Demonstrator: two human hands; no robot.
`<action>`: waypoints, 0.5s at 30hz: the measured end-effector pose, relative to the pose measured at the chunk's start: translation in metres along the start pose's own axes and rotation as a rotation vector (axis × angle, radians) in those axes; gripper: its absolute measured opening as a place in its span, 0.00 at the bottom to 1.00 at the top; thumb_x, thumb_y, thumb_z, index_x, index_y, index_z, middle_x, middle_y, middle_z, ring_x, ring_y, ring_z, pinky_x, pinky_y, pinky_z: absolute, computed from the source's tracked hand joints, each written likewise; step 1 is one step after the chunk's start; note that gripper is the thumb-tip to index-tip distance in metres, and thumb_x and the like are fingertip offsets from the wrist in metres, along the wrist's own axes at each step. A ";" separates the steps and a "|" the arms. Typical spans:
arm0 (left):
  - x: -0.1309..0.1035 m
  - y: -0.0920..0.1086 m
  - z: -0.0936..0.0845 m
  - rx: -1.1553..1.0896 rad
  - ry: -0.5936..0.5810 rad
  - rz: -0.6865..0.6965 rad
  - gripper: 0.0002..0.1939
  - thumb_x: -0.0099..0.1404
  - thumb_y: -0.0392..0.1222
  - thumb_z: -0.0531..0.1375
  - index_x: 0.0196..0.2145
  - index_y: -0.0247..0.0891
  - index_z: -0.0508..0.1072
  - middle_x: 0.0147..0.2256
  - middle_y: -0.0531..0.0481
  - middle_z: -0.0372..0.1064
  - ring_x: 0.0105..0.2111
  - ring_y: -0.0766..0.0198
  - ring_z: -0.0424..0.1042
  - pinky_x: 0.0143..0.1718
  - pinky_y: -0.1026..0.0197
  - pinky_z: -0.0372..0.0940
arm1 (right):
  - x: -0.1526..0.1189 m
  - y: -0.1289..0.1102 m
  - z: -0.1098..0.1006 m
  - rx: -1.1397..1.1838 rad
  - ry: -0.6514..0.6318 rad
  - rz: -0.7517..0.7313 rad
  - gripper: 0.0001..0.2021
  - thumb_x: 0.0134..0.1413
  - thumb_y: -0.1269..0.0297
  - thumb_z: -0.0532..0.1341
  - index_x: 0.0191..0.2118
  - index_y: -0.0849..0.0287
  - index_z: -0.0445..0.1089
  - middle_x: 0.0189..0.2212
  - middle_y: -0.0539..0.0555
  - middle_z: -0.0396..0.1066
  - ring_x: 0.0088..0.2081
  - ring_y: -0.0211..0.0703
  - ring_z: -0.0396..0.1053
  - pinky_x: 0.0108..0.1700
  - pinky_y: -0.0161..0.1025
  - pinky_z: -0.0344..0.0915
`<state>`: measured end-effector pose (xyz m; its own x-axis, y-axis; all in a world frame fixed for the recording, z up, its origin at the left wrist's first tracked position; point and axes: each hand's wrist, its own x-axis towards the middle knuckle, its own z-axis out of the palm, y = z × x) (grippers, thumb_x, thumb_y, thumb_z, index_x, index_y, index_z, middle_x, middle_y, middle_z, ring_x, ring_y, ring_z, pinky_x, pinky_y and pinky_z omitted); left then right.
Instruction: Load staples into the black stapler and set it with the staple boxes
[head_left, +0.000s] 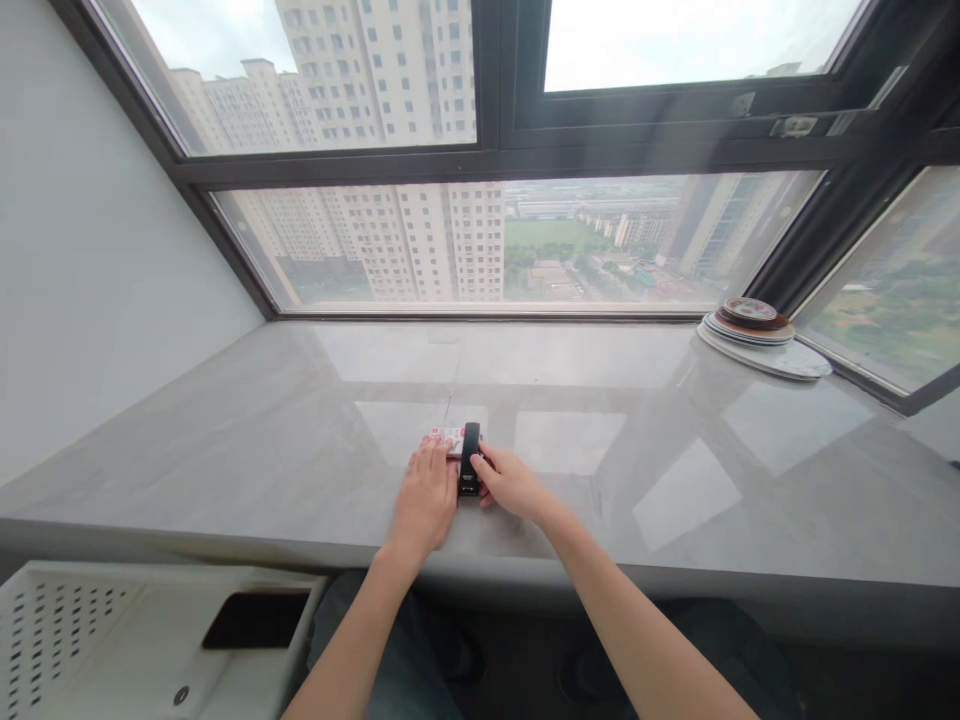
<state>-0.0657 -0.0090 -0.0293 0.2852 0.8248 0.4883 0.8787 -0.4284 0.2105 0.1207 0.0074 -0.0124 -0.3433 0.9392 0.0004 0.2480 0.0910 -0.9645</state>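
A black stapler [469,460] lies lengthwise on the grey stone sill, pointing away from me. My right hand [508,480] grips its right side, the thumb on top and the other fingers curled by its edge. Just left of the stapler, a small flat red and white printed packet or card [448,436] lies partly covered. Across it rests my left hand [429,495], fingers stretched forward and fairly flat, its thumb side close to the stapler. The packet's near part is hidden under those fingers.
A stack of round plates or coasters [754,330] stands at the far right corner of the sill [225,450]. Dark window frames [480,165] border the back. Below the sill at left is a white perforated box [112,640] with a dark phone-like rectangle [255,620].
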 end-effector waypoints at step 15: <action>0.008 -0.088 -0.024 -0.008 -0.042 -0.155 0.21 0.78 0.43 0.42 0.62 0.44 0.63 0.66 0.42 0.61 0.67 0.54 0.58 0.67 0.35 0.49 | 0.048 -0.026 0.062 -0.102 0.087 -0.041 0.16 0.69 0.49 0.55 0.48 0.52 0.74 0.29 0.50 0.72 0.31 0.44 0.68 0.35 0.37 0.61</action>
<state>-0.1498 0.0268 -0.0235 0.1622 0.8957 0.4141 0.9104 -0.2977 0.2874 0.0413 0.0296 -0.0040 -0.2763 0.9588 0.0668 0.3278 0.1594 -0.9312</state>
